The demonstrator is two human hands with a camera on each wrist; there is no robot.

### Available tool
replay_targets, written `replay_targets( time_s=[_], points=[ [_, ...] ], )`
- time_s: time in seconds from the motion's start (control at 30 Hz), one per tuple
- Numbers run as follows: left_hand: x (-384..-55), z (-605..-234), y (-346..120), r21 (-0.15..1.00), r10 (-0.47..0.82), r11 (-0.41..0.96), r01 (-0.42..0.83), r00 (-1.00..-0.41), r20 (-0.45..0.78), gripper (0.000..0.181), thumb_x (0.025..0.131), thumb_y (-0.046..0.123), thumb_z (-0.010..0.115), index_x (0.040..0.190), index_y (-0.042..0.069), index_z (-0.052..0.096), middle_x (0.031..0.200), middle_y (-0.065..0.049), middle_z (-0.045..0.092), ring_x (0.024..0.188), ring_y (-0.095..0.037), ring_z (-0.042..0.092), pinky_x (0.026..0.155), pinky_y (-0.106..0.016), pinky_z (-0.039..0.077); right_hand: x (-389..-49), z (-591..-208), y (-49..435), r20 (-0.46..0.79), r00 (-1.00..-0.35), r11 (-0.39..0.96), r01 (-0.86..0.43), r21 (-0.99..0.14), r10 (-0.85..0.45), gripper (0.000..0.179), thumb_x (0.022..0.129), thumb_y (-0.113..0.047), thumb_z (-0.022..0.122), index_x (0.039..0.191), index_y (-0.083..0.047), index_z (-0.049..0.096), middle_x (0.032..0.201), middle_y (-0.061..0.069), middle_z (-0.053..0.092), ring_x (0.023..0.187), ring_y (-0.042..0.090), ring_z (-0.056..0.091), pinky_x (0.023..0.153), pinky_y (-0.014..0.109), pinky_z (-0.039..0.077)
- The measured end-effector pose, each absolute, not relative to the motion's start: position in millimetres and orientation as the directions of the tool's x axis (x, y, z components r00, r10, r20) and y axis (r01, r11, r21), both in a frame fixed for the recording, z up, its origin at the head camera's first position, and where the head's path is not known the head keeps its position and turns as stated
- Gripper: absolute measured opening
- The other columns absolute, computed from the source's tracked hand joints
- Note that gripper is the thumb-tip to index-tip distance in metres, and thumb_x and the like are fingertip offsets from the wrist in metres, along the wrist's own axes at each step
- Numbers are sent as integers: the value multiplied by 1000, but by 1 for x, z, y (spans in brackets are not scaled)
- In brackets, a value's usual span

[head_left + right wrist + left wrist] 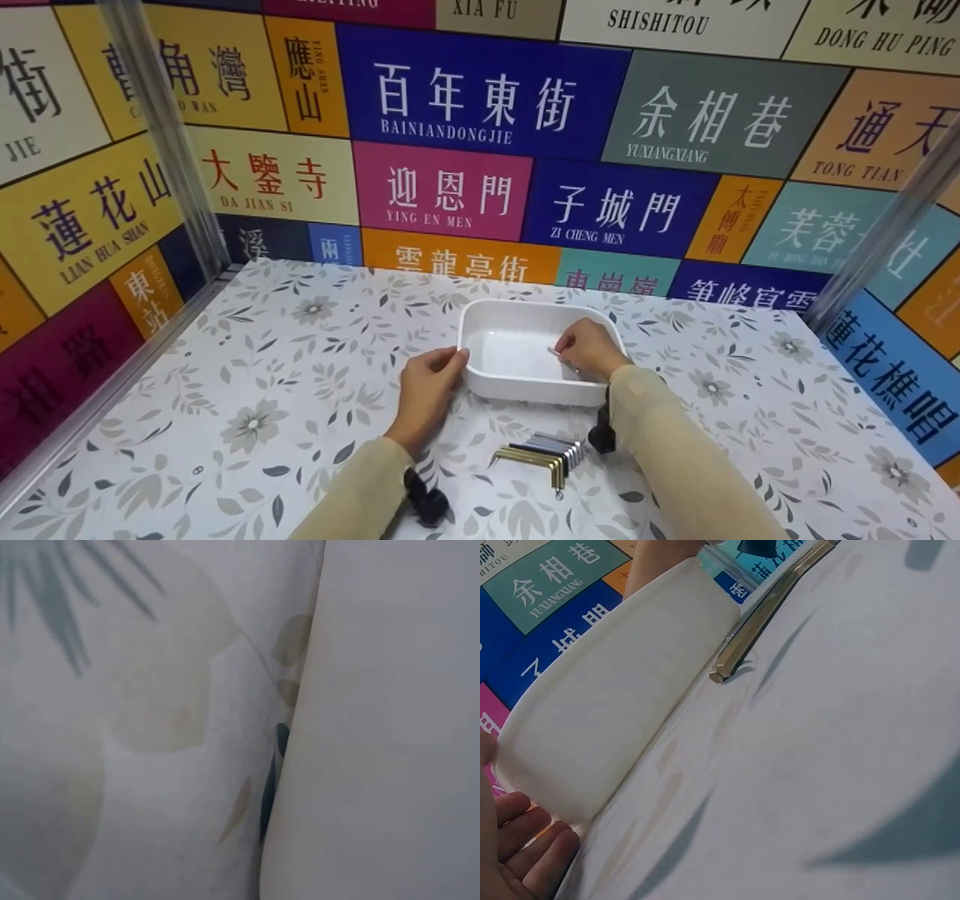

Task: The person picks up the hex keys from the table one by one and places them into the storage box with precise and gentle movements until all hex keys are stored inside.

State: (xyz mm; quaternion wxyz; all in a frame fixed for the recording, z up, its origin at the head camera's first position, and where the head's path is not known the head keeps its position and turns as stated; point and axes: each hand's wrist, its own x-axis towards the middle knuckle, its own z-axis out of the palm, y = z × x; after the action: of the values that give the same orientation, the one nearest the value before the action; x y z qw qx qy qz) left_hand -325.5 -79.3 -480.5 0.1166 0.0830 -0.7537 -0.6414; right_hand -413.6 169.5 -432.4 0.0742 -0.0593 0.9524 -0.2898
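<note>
A white rectangular plastic basin point(491, 388) sits on the table. My left hand point(427, 386) grips its left end, thumb at the rim; in the left wrist view the fingers point(544, 859) curl against the outside near the bottom corner. Inside the basin's right half, my right hand point(592, 349) pinches a small silver hex key point(553, 351), mostly covered by the fingers. In front of the basin lies a row of L-shaped hex keys point(544, 452), gold, black and silver. The right wrist view holds only the basin's outer wall point(390, 720) and tablecloth, not the hand.
A floral tablecloth point(247, 427) covers the table. Colourful sign-printed panels point(480, 90) stand behind and at both sides, with clear upright posts point(169, 150) at the corners. Black wrist-worn devices point(427, 504) hang under both sleeves, the right one close to the hex keys.
</note>
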Motion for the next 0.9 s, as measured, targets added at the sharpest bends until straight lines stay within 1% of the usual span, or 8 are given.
replay_targets(
  time_s=[0.13,0.33,0.4,0.53,0.63,0.77,0.9],
  points=[
    [-326,-480,-80,987,-266,162,16,-962,60,44,92,39,68,122,6,71,113,-8,76,96,-16,70,89,-31,58,-413,-433,169,-119,-983,822,-50,-568,-141,11,88,1,68,96,1,74,92,11,70,81,20,57,72,27,49],
    [-326,-480,-80,989,-260,147,8,-964,46,43,92,39,68,121,8,72,114,-8,76,98,-16,70,89,-31,58,-414,-434,169,-129,-982,811,-39,-584,-141,11,87,2,66,96,1,73,86,9,67,73,18,56,63,25,47],
    [-326,-480,-80,989,-263,146,8,-964,46,43,92,39,68,121,8,72,114,-8,76,100,-16,70,91,-31,58,-414,-434,169,-135,-981,809,-34,-588,-140,12,87,3,65,97,1,73,86,9,67,71,18,56,62,25,47],
    [-327,-482,-79,989,-268,146,17,-962,56,42,92,38,69,121,7,72,114,-9,76,102,-17,70,94,-33,57,-415,-435,169,-144,-982,812,-17,-584,-124,14,88,2,65,99,0,74,90,10,68,76,19,57,65,25,48],
    [-326,-483,-79,990,-271,139,19,-961,57,41,92,37,69,120,7,73,112,-8,76,101,-17,70,93,-32,57,-414,-435,170,-146,-982,812,-12,-583,-120,14,88,1,66,100,-1,74,92,10,68,78,19,57,67,26,49],
    [-326,-482,-78,988,-278,155,26,-958,69,39,92,35,70,118,6,74,110,-8,77,98,-17,71,90,-32,58,-412,-433,170,-99,-982,821,-78,-565,-162,14,85,2,67,97,2,73,93,12,70,79,19,57,72,29,51],
    [-326,-480,-78,985,-274,170,17,-960,64,41,92,37,69,119,7,73,111,-7,76,102,-18,71,93,-35,57,-410,-428,170,-64,-979,831,-128,-541,-193,15,83,2,68,97,4,74,95,15,72,81,20,59,77,33,53]
  ],
)
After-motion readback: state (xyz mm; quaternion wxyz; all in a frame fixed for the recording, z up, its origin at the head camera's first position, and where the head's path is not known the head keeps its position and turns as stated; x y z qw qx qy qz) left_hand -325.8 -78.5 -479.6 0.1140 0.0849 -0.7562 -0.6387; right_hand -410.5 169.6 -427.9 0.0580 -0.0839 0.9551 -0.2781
